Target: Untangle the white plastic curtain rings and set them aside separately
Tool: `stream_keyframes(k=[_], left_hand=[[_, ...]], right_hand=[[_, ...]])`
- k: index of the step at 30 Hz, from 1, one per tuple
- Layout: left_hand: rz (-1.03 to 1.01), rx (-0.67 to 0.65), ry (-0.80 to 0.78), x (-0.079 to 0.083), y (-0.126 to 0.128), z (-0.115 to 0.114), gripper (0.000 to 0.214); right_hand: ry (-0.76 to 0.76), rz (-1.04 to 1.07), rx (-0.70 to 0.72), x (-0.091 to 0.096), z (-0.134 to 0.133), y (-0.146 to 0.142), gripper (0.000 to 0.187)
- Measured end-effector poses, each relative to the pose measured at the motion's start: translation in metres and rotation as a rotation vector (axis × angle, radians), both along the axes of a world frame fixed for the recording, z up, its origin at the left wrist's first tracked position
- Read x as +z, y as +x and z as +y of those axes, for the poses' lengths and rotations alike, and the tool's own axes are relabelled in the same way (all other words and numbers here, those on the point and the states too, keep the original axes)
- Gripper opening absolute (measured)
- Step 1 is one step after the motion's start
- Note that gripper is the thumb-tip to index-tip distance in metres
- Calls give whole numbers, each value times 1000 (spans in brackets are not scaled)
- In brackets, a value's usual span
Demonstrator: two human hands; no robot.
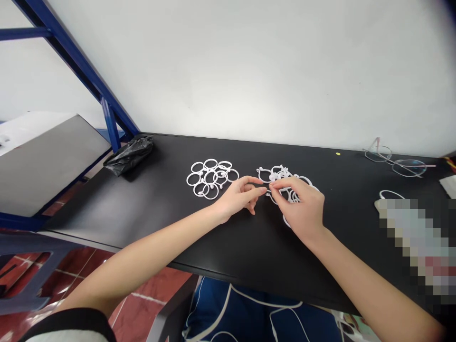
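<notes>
My right hand (301,199) pinches a thin white plastic ring between thumb and fingertips; the fingers cover most of it. Beside it, my left hand (242,195) reaches in with index finger and thumb stretched out, a small gap between their tips, close to the pinched ring. Under and behind my right hand lies a loose pile of white rings (305,180) with small knobs and loops, partly hidden by that hand. Left of my left hand, a second group of white rings (211,178) lies spread flat on the black table (160,199).
A crumpled black plastic bag (130,154) rests at the table's back left, near a blue metal frame (83,71). Eyeglasses (409,167) lie at the back right, with a blurred flat object (420,242) nearer. White cables (228,304) hang below the front edge.
</notes>
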State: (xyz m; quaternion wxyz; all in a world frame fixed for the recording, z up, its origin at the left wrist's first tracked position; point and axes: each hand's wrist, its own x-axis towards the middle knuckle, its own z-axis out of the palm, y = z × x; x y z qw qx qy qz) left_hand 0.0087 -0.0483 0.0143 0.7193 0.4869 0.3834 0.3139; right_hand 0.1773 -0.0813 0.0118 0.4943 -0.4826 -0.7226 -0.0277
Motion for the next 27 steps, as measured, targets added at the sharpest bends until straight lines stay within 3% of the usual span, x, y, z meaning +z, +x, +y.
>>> stream_keyframes(k=[9, 19, 27], left_hand=[[29, -77, 45, -3, -1, -1, 34], [69, -242, 128, -3, 1, -1, 18], [8, -177, 51, -3, 2, -2, 27]], right_hand=[[73, 59, 80, 3, -4, -4, 13], [121, 233, 130, -2, -5, -5, 13], [120, 278, 90, -3, -2, -3, 17]])
